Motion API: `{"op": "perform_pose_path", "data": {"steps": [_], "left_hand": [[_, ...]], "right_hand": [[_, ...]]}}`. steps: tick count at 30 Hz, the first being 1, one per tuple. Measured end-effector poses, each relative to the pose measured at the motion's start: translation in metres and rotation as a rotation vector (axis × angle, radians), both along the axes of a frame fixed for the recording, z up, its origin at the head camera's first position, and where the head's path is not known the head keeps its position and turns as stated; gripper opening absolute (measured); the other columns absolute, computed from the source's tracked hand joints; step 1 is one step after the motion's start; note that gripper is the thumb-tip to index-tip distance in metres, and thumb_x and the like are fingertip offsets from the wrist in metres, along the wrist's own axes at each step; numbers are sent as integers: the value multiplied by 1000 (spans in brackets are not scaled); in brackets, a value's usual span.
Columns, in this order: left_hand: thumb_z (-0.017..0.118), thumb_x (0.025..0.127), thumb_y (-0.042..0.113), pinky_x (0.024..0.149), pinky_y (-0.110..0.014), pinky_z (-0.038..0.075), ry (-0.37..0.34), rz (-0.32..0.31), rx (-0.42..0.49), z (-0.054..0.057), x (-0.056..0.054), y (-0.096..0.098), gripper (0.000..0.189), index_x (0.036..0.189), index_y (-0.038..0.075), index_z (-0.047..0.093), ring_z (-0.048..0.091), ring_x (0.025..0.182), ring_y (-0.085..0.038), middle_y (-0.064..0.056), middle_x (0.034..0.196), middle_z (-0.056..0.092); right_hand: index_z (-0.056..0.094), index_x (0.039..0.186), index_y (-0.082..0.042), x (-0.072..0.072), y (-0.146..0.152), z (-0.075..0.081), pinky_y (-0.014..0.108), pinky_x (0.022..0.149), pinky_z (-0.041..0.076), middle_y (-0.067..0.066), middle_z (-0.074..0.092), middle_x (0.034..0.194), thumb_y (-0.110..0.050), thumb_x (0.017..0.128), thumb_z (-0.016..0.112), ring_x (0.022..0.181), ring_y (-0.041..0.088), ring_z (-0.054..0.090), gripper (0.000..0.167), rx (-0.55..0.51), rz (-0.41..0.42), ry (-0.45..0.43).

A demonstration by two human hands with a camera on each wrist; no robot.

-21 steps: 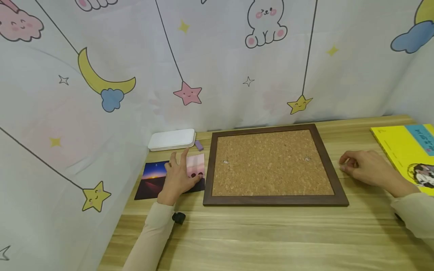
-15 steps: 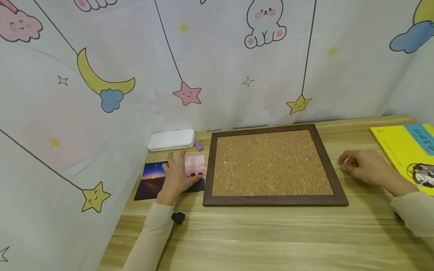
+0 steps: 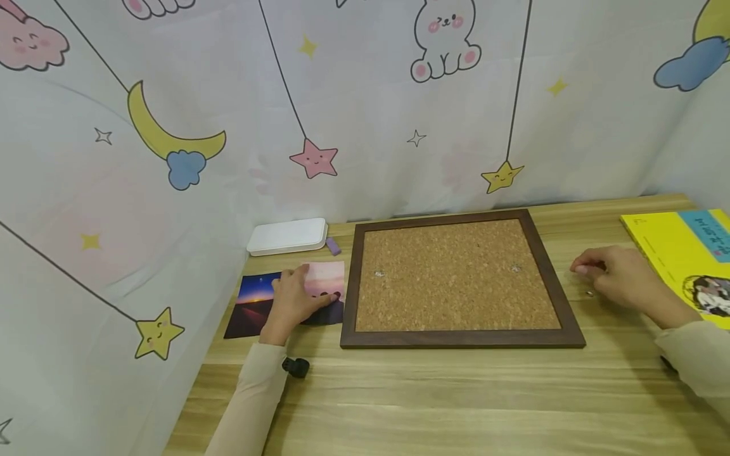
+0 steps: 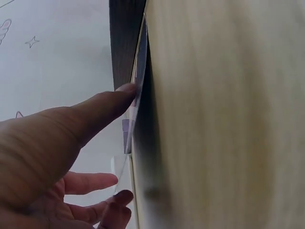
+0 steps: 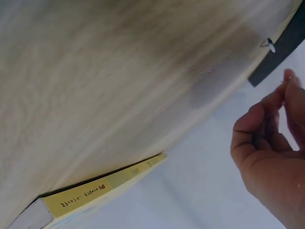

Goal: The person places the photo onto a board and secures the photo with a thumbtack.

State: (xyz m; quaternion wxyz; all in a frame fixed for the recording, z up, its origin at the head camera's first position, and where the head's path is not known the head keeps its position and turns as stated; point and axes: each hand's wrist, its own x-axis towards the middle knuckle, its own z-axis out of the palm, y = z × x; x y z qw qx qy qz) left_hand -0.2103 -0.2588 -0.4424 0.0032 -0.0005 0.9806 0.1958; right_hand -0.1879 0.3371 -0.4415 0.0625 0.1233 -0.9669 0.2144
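My left hand (image 3: 289, 305) bends over a pink-sky photo (image 3: 327, 278), thumb against its face and fingers curled at its left edge. In the left wrist view the pink-sky photo (image 4: 142, 62) bows up off the table in this grip. Beside it lies a sunset photo (image 3: 251, 306), partly behind the hand. At the right, my right hand (image 3: 618, 275) is raised a little over the table, thumb and forefinger pinching a tiny thing with a fine point, seemingly a thumbtack, mostly hidden. Another thumbtack (image 5: 271, 45) lies on the table below it.
A cork board (image 3: 456, 278) in a brown frame lies between the hands, a silvery spot on each side. A white case (image 3: 288, 237) and a purple eraser (image 3: 333, 246) sit back left. The yellow book (image 3: 667, 240) is far right, with a patterned curtain (image 3: 371, 95) behind the table.
My left fingers have curled down onto the pink-sky photo. My right hand has lifted slightly with its fingertips together, and a thumbtack now shows on the table under it.
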Motion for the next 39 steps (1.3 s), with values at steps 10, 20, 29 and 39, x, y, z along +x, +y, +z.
{"op": "perform_pose_path", "data": {"steps": [10, 20, 29, 39], "left_hand": [[77, 94, 14, 94, -53, 60, 74, 44, 244, 2, -3, -16, 63, 153, 1, 59, 68, 118, -45, -31, 143, 62], [63, 95, 1, 59, -18, 48, 184, 83, 363, 19, 0, -20, 62, 156, 9, 57, 78, 100, -39, -24, 149, 64], [63, 96, 0, 63, -19, 47, 203, 55, 601, 38, -3, -1, 72, 163, 20, 48, 73, 109, -26, -8, 168, 45], [65, 95, -3, 61, -21, 41, 74, -34, 829, 46, -12, 45, 73, 163, 22, 50, 65, 91, -5, -3, 171, 41]], "right_hand": [[81, 95, -11, -4, -1, -3, 29, 64, 42, 4, 78, 84, -12, 102, 73, 68, -4, 46, 11, -27, -20, 99], [82, 99, -8, -5, -3, -1, 28, 62, 44, 9, 81, 89, -7, 99, 75, 70, -8, 51, 8, -34, -17, 96], [83, 103, -8, -6, -8, 7, 28, 63, 46, 15, 82, 98, -8, 100, 74, 73, -5, 57, 9, -74, -37, 45], [83, 106, -7, -8, -17, 14, 26, 63, 45, 16, 82, 98, -16, 101, 76, 75, 5, 63, 13, -108, -68, 26]]}}
